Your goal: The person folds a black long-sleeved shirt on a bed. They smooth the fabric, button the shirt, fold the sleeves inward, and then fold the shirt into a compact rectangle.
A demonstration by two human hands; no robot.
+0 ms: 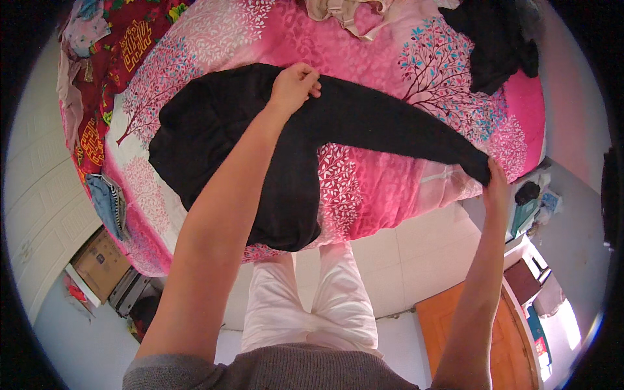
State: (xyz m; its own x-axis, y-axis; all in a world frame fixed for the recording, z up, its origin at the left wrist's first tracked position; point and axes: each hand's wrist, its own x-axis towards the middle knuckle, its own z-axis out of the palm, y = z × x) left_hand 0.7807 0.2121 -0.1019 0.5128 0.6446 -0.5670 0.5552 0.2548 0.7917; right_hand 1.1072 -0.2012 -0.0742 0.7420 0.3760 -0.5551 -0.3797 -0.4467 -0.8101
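Note:
A black long-sleeved garment (234,112) lies spread over a bed with a pink tree-print sheet (380,190). Its wide body part is on the left, slightly rumpled, and one long sleeve stretches out to the right. My left hand (295,87) pinches the upper edge of the fabric, near where the sleeve meets the body. At the far end of the sleeve, by the bed's near right edge, my right hand (496,183) grips the cuff; its fingertips are partly hidden. The lower part of the garment hangs close to the bed's front edge, just above my legs.
Beige strapped clothing (346,14) and another black garment (492,44) lie on the bed's far side. Left are a red patterned quilt (131,48) and folded denim (105,202). A cardboard box (100,265) stands lower left, an orange wooden panel (438,317) lower right.

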